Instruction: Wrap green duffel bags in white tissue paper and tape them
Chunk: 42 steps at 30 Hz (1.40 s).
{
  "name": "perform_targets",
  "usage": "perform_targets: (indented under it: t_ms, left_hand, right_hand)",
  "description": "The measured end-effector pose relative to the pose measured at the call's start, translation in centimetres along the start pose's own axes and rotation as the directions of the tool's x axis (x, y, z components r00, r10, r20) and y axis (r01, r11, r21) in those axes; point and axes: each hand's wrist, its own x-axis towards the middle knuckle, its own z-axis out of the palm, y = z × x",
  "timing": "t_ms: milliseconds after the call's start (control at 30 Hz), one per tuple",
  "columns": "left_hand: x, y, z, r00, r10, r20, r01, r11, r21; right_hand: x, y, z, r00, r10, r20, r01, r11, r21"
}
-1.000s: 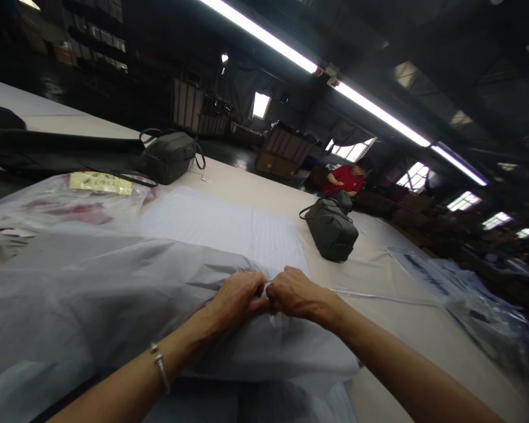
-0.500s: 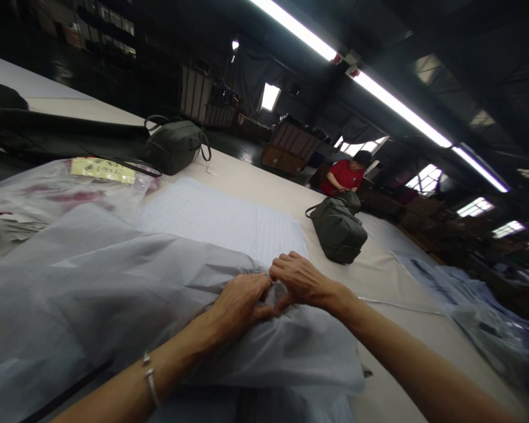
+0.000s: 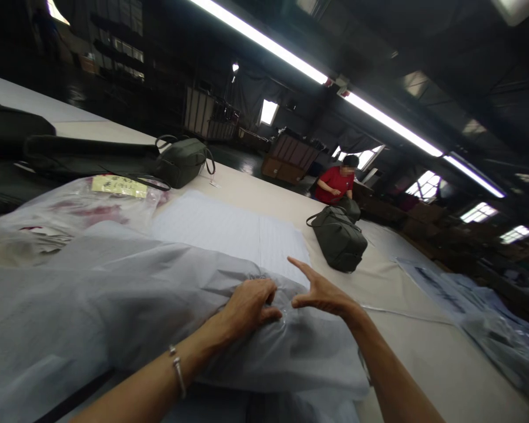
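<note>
Only partly gathered, grey sheeting (image 3: 158,311) puckered beneath our curled left hand (image 3: 250,301), grip unclear; our right hand (image 3: 325,294) spread wide alongside.

Left wrist: thin, silver-coloured bracelet (image 3: 178,376), rounded bead at its upper end
Left hand (image 3: 249,305): bare
Right hand (image 3: 324,294): bare
Forearms (image 3: 390,370): bare, from here

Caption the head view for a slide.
Left hand on grey sheet, right hand open, dark bags on table beyond.

A pale table (image 3: 251,191) carries dark bags (image 3: 340,241), white sheets (image 3: 229,229), clear plastic (image 3: 496,329) and grey sheeting (image 3: 150,299).
</note>
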Motion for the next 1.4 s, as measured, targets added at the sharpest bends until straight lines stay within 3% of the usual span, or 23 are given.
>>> perform_targets:
  t_ms: [133, 267, 367, 467, 567, 633, 700, 833, 967, 1100, 1167, 1267, 1333, 1400]
  left_hand:
    - [0.1, -0.3, 0.1, 1.000, 0.029, -0.005, -0.029, 0.998, 0.052]
    - [0.0, 0.4, -0.1, 1.000, 0.029, -0.012, -0.027, 0.992, 0.124]
    - [0.3, 1.2, -0.7, 0.999, 0.035, 0.008, -0.035, 0.980, 0.198]
    - [0.1, 1.3, -2.7, 0.995, 0.091, 0.040, -0.099, 0.959, 0.264]
    - [-2.6, -0.1, -6.7, 0.987, 0.160, 0.030, -0.161, 0.933, 0.321]
    - [-5.6, -1.8, -10.3, 0.986, 0.166, -0.010, -0.151, 0.919, 0.365]
    - [-8.7, -3.9, -14.0, 0.994, 0.096, -0.053, -0.065, 0.906, 0.418]
    - [-13.3, -7.4, -19.1, 0.996, -0.080, 0.032, 0.060, 0.908, 0.415]
    - [-14.6, -8.7, -20.4, 0.993, -0.107, 0.047, 0.086, 0.940, 0.329]
    - [-12.9, -9.6, -20.2, 0.996, -0.045, -0.083, 0.062, 0.974, 0.218]
    - [-11.9, -10.4, -19.7, 0.995, -0.079, -0.068, 0.090, 0.981, 0.169]
    - [-11.3, -12.0, -18.7, 0.992, -0.119, -0.032, 0.121, 0.989, 0.084]
    - [-11.4, -13.4, -18.2, 0.991, -0.125, -0.045, 0.127, 0.992, 0.026]
    - [-11.4, -15.1, -18.0, 0.988, -0.150, -0.042, 0.151, 0.988, 0.019]
  right_hand:
    - [-1.2, -0.4, 0.9, 0.992, 0.128, 0.008, -0.128, 0.991, -0.031]
    - [-2.5, -2.2, 1.8, 0.968, 0.067, -0.240, -0.060, 0.997, 0.037]
    - [-2.0, -3.6, 4.5, 0.930, 0.035, -0.367, 0.004, 0.994, 0.105]
    - [-0.5, -4.2, 8.0, 0.946, 0.050, -0.320, 0.021, 0.976, 0.216]
    - [0.6, -4.4, 9.8, 0.952, 0.110, -0.284, -0.038, 0.969, 0.246]
    - [0.8, -4.7, 9.8, 0.951, 0.138, -0.276, -0.074, 0.970, 0.233]
    - [0.6, -5.2, 9.3, 0.951, 0.152, -0.268, -0.088, 0.967, 0.238]
    - [0.1, -6.3, 8.5, 0.951, 0.156, -0.266, -0.087, 0.963, 0.253]
    - [0.2, -7.0, 8.1, 0.958, 0.128, -0.257, -0.061, 0.965, 0.254]
    - [0.0, -7.6, 7.2, 0.970, 0.093, -0.226, -0.024, 0.957, 0.289]
    - [-0.8, -7.6, 6.1, 0.959, 0.115, -0.258, -0.013, 0.931, 0.365]
    - [-3.6, -5.5, 3.8, 0.881, 0.215, -0.421, 0.017, 0.875, 0.484]
    - [-6.4, -2.1, 2.3, 0.773, 0.325, -0.545, 0.012, 0.851, 0.525]
    - [-9.8, 2.6, 1.3, 0.628, 0.451, -0.634, -0.064, 0.842, 0.536]
